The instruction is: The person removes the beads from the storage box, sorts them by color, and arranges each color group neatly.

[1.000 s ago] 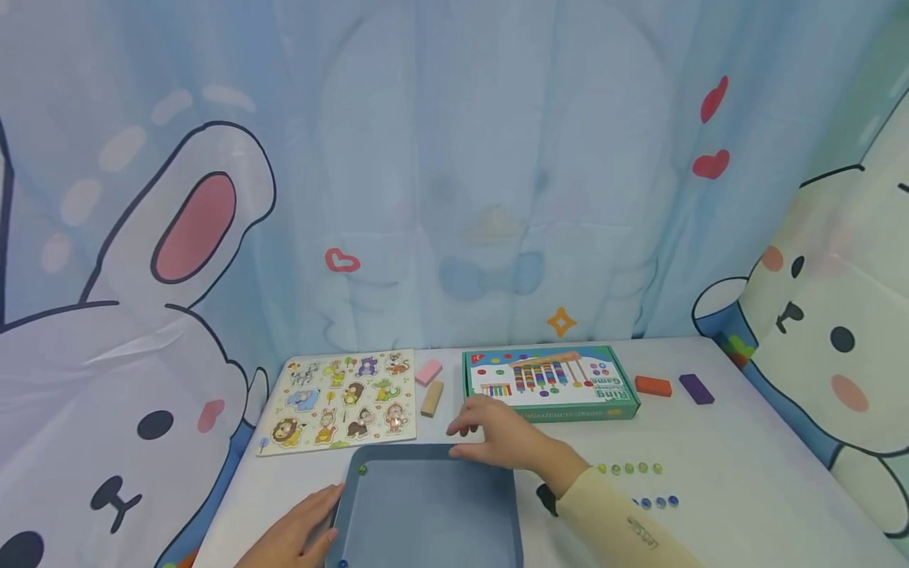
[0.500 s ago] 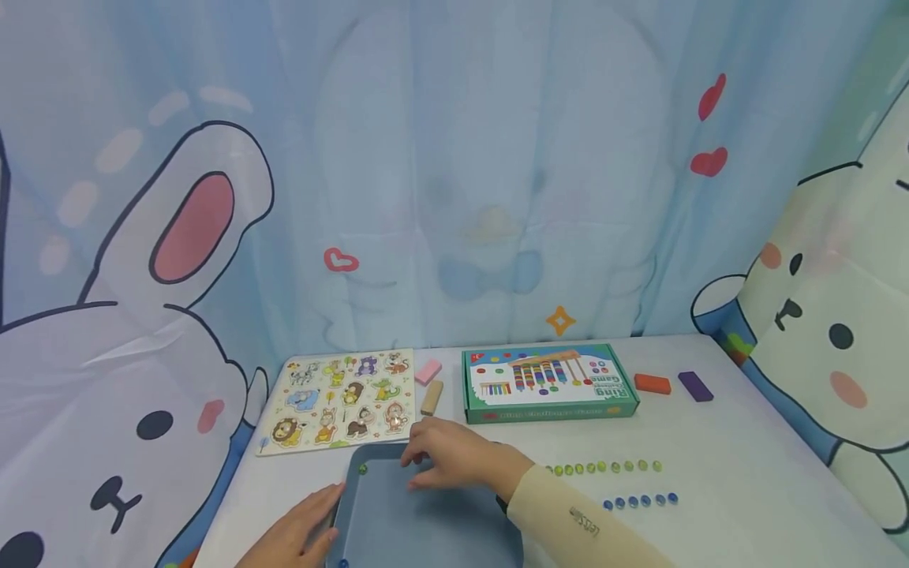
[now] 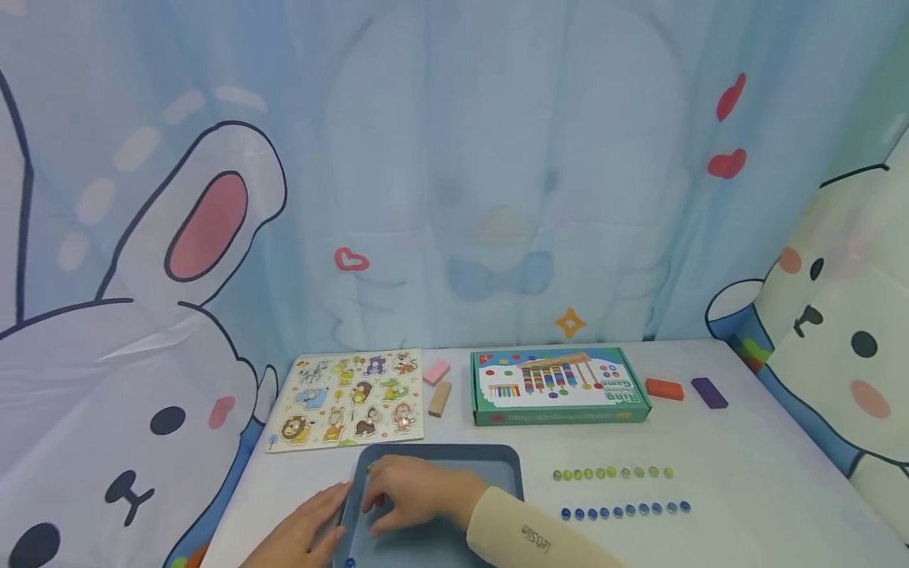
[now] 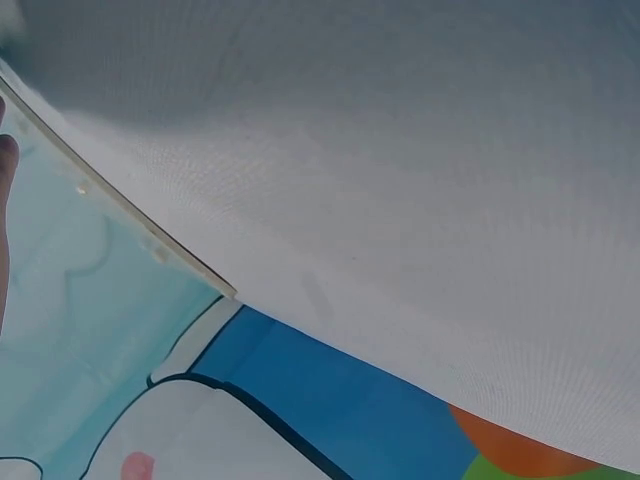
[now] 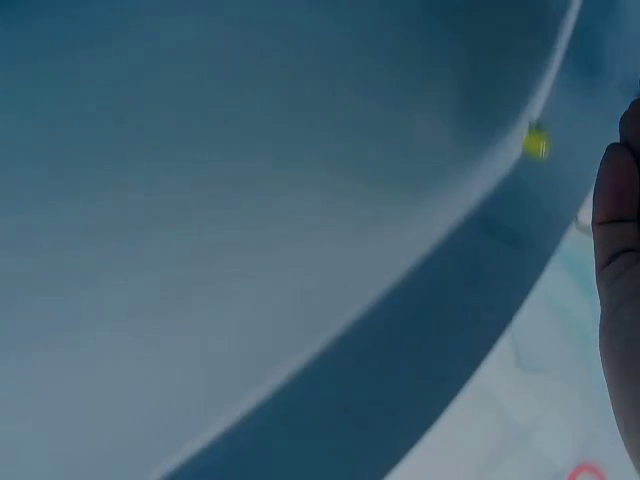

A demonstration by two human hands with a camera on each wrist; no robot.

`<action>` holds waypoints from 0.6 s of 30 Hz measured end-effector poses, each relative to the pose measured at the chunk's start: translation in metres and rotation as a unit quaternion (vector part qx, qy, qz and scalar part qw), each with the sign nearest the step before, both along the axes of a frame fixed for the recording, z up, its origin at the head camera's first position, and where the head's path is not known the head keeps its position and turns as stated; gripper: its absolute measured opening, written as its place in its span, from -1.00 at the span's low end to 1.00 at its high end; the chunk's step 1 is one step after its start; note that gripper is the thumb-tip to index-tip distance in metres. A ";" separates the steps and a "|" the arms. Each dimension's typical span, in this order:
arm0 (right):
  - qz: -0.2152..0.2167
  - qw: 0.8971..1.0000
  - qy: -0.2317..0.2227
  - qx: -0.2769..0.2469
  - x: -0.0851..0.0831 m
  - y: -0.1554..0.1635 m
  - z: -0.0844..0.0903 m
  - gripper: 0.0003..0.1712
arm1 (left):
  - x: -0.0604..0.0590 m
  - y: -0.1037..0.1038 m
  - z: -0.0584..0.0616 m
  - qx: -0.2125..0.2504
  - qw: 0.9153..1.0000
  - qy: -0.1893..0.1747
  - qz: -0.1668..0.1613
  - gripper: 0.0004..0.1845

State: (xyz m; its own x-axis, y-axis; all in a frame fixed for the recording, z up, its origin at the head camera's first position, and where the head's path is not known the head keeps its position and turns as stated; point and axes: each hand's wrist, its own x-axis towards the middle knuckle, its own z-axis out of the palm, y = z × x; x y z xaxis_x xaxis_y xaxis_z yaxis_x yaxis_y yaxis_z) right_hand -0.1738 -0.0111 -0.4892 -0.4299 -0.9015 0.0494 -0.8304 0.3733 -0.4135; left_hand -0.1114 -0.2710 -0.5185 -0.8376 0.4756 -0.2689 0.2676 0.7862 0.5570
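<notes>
A blue-grey tray lies at the table's near edge. My right hand reaches into its far-left corner with its fingers bent downward and nothing held. A small green bead lies in that corner just beyond the fingertips. In the right wrist view the green bead sits against the tray wall, apart from my finger. My left hand rests flat against the tray's left rim. A blue bead lies at the tray's near-left corner.
Right of the tray run a row of green beads and a row of blue beads. Behind lie an animal puzzle board, a green game box, and pink, tan, orange and purple blocks.
My right hand has moved from the tray's far rim leftward and toward me into the tray's left corner. The left hand has stayed at the tray's left rim.
</notes>
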 end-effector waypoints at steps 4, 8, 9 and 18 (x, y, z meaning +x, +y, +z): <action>0.031 0.999 0.020 0.022 0.007 -0.018 -0.011 -0.67 | 0.000 -0.001 -0.001 0.003 1.000 0.022 -0.013 -0.19; 0.059 0.997 0.035 0.032 0.015 -0.031 -0.020 -0.75 | 0.000 -0.002 -0.001 0.006 0.999 0.034 -0.022 -0.21; 0.065 0.997 0.035 0.034 0.016 -0.034 -0.022 -0.77 | 0.000 -0.002 -0.001 0.005 0.999 0.035 -0.024 -0.22; 0.088 0.995 0.002 0.054 0.026 -0.042 -0.026 -0.87 | -0.001 -0.001 -0.003 0.002 0.999 0.034 -0.018 -0.23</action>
